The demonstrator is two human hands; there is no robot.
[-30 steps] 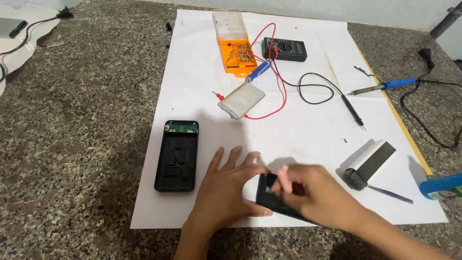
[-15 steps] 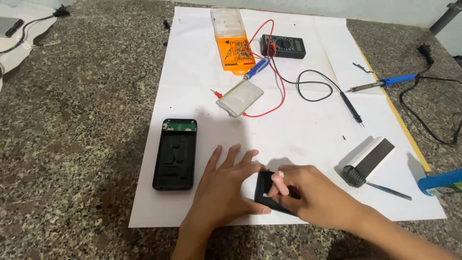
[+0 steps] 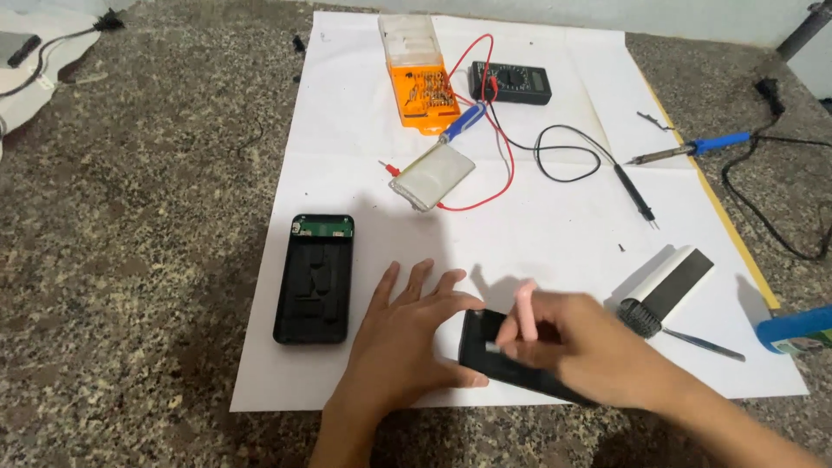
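A: As the white sheet (image 3: 364, 173) spreads over the counter (image 3: 156, 217), what lies on it?
B: Open black case (image 3: 315, 279) by the left edge, its inside bare; flat silver battery (image 3: 432, 176) out at centre.
A: Hands?
B: Near edge. Left hand (image 3: 407, 342) flat, fingers spread, steadying a black cover (image 3: 507, 360); right hand (image 3: 589, 351) closed over it, grip blurred. Refitting undone.

Bare white paper (image 3: 555, 234) is lying open at twelve o'clock of the hands, giving free passage. An open black phone shell (image 3: 315, 278) is blocking the route at nine o'clock of the left hand (image 3: 407, 334). A black brush (image 3: 667, 292) and tweezers (image 3: 706, 345) are crowding three o'clock of the right hand (image 3: 589, 347). A silver battery pack (image 3: 432, 176) and red wire (image 3: 494, 186) are obstructing farther up at twelve.
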